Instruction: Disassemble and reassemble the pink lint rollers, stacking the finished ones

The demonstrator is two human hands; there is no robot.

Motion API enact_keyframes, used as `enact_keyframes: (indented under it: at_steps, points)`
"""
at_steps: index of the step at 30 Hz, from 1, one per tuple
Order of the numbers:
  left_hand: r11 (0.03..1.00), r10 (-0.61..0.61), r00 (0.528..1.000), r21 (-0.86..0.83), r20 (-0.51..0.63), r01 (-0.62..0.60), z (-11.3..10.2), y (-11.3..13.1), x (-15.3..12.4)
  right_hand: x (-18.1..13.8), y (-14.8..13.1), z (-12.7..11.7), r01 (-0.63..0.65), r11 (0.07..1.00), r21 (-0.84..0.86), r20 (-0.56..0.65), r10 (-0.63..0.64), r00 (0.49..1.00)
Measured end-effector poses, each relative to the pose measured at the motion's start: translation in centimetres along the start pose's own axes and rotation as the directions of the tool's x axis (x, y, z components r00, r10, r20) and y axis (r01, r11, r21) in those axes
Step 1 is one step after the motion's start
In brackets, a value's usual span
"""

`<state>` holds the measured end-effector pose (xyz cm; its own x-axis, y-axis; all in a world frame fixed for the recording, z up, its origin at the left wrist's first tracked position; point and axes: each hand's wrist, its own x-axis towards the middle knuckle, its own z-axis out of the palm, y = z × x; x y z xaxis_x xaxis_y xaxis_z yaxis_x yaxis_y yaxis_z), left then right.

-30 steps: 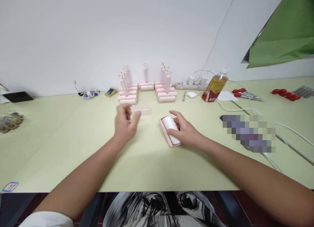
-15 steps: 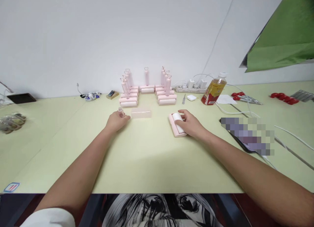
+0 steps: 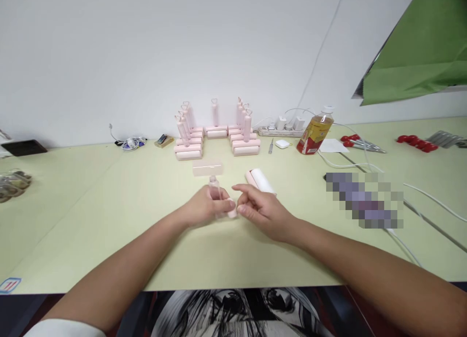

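Observation:
My left hand is closed around a small clear bottle-like tube, its neck sticking up. By the left thumb is a small pale pink piece, blurred; it seems to be in the same grip. My right hand hovers just beside that piece, thumb and index finger apart, with nothing visible between them. Behind the right hand lies a pink lint roller head with a white roll, partly hidden. A clear pinkish cover rests on the table beyond the left hand.
Several pink lint rollers with upright handles stand along the wall. To their right are a power strip, a drink bottle, red-handled tools and a pixelated phone-like object with cables. A coiled cable lies left.
My left hand has brought the clear tube right and nearer to me. My right hand has let go of the pink roller head and moved left, beside the left hand.

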<state>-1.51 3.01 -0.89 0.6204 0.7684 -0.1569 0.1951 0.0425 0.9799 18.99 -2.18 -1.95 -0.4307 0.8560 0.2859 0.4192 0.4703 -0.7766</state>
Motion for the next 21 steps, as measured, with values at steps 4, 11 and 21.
enact_keyframes:
  at_steps: [4, 11, 21]
  points:
    - [0.986, 0.061, 0.987, -0.162, 0.146, -0.037, 1.9, -0.6, 0.3, 0.1, 0.4, 0.9, 0.06, 0.997, 0.052, 0.123, -0.066, 0.99]
    - [0.932, -0.037, 0.986, -0.363, -0.162, -0.025, 0.7, -0.2, 0.6, 0.6, 0.8, 0.9, -0.217, 0.85, 0.48, 0.0, 0.247, 0.969]
    - [0.893, 0.09, 0.988, -0.43, -0.125, -0.135, 1.4, -0.6, 0.5, 0.4, 0.1, 1.0, -0.038, 0.881, 0.472, -0.248, 0.174, 0.953]
